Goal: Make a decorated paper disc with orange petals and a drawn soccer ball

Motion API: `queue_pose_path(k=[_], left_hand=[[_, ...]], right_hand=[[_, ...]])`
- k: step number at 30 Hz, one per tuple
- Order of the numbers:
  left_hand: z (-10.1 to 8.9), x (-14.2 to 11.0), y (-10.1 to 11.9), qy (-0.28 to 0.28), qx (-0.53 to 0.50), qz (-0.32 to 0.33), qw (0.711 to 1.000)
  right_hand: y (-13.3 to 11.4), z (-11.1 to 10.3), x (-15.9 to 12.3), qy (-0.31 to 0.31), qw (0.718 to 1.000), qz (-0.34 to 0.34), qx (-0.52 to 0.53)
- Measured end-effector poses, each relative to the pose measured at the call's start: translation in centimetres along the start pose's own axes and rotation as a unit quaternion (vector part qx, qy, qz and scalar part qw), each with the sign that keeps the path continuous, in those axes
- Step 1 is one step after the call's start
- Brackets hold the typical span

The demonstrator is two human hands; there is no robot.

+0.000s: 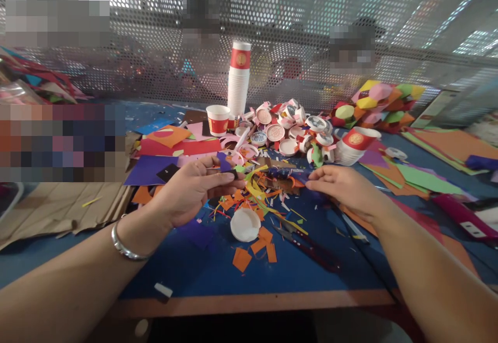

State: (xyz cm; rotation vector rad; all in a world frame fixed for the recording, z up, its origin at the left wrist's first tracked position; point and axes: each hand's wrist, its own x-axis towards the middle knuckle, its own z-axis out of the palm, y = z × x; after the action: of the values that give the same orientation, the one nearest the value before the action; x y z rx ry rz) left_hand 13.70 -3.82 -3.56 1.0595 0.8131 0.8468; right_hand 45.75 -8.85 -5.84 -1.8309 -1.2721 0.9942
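My left hand (pixel 198 184), with a silver bangle on its wrist, pinches a small black paper piece (pixel 234 174) and a purple paper piece (pixel 224 162) above the blue table. Across the scrap pile, my right hand (pixel 338 184) has its fingertips pressed together. Something dark blue or purple shows at those fingertips, too blurred to name. Between the hands lie colourful paper scraps (pixel 257 190). Closer to me sit a white cut-off cup bottom (pixel 245 224), orange paper pieces (pixel 241 259) and dark-handled scissors (pixel 311 249).
A tall paper cup stack (pixel 238 88) and a single cup (pixel 218 121) stand behind. Several cut cup bottoms (pixel 275 133) are heaped beside a tilted cup stack (pixel 356 146). Cardboard (pixel 58 203) lies left, a magenta tool (pixel 462 217) right. A perforated metal screen (pixel 155 73) closes the back.
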Motion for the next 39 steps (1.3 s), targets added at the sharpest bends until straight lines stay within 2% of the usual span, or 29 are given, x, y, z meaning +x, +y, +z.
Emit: queue_pose_path(k=[5,11,19,27,33,39], left_hand=[[0.4,-0.2,0.3,0.029,-0.038,-0.002,0.999],[0.7,-0.3,0.6,0.053,-0.044,0.006,0.998],[0.3,0.0,0.4,0.048,-0.037,0.016,0.998],[0.0,0.1,0.1,0.042,-0.032,0.007,0.999],[0.0,0.1,0.0,0.04,-0.02,-0.006,0.999],[-0.1,0.2,-0.3,0.034,-0.022,-0.009,0.999]], right_hand=[[0.0,0.6,-0.9,0.014,0.989,0.046,0.138],[0.5,1.5,-1.6,0.007,0.967,0.073,0.244],[0.3,1.2,-2.2,-0.021,0.942,0.05,0.332],[-1.6,1.6,-3.2,-0.141,0.921,0.013,0.362],[-1.6,1.8,-3.4,-0.141,0.908,-0.037,0.394],[-2.5,2.2,-3.5,-0.144,0.893,-0.056,0.423]])
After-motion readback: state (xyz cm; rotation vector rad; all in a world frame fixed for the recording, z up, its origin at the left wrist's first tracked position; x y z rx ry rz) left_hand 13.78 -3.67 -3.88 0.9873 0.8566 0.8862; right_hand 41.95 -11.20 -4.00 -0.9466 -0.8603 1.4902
